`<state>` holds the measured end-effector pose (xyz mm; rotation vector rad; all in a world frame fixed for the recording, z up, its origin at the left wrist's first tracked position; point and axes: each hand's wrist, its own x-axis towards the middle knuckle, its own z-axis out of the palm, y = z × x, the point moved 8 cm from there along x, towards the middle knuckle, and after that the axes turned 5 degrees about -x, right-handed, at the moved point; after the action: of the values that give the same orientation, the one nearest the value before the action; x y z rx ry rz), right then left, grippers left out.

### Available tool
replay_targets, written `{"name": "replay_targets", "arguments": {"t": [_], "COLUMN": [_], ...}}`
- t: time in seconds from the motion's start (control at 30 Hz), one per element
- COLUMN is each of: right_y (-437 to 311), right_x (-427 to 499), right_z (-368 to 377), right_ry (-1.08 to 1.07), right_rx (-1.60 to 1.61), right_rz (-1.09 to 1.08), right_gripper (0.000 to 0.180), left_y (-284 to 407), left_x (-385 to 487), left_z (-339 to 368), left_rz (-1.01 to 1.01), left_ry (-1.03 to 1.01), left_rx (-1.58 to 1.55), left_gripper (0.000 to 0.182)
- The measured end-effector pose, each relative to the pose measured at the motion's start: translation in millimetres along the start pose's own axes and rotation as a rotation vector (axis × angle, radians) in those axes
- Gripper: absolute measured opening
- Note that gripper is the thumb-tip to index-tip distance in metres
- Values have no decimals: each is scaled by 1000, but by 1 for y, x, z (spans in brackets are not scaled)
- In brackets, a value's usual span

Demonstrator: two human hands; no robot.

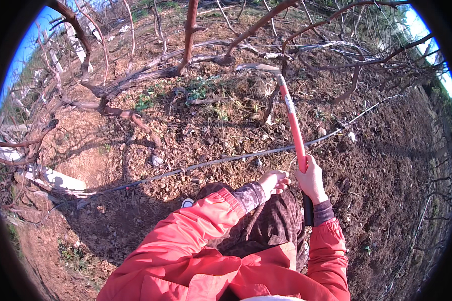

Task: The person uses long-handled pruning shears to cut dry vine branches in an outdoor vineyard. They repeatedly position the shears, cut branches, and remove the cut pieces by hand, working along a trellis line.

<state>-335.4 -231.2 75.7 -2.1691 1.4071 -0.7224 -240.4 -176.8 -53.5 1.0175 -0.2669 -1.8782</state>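
Observation:
My right hand [312, 180] is closed around the red handle of a sickle [295, 126], just above its black lower grip. The handle reaches up and away from me, and the curved metal blade points left at its top, close to a woody vine branch. My left hand [275, 183] is beside the right one, over my knees, with its fingers partly curled and nothing visible in them. Beyond the hands, green weeds [203, 90] and dry grass grow around a thin upright stem [272, 103] on the reddish soil.
Bare vine branches [135, 77] cross the far side at several heights. A thin dark hose [226, 160] runs over the ground before me. Pale posts [60, 180] stand or lie at the left. Stones and clods dot the soil.

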Motion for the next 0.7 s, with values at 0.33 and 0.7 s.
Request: {"name": "replay_targets", "arguments": {"t": [0.33, 0.7], "right_y": [18, 21], "right_x": [60, 80], "right_z": [-7, -36], "right_ry": [-141, -194], "right_rx": [274, 180], "right_rz": [117, 147], "right_gripper": [57, 41], "left_y": [13, 6], "left_x": [-7, 3], "left_z": [-8, -4], "left_rz": [55, 41], "left_ry": [40, -66], "left_rx": [36, 13], "left_gripper": [13, 14]}}
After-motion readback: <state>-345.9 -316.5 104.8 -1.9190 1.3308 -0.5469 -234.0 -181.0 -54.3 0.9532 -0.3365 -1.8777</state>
